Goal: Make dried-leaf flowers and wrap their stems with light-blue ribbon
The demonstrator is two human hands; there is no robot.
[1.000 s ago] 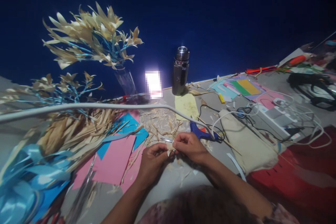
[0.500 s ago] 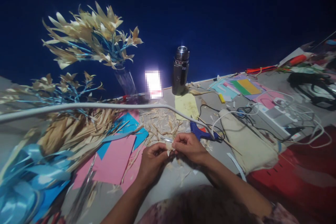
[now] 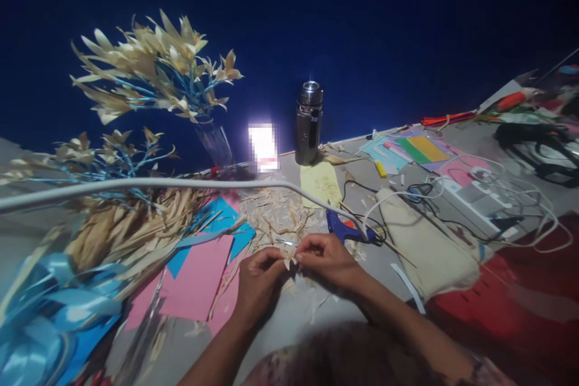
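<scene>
Holding a small pale petal piece [image 3: 288,263] at the lower centre of the frame, pinched between nearly closed fingertips of both hands, left [image 3: 259,274] and right [image 3: 329,260]. Probably shaping or fitting petals; calls next for a light, steady pinch. Seems to point tips toward the frame's bottom, long axis roughly up-down, too small for certainty.

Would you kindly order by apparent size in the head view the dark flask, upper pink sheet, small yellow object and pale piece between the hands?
1. Upper pink sheet
2. Dark flask
3. Pale piece and small yellow object: too alike to rank, the piece being partly hidden.
</scene>
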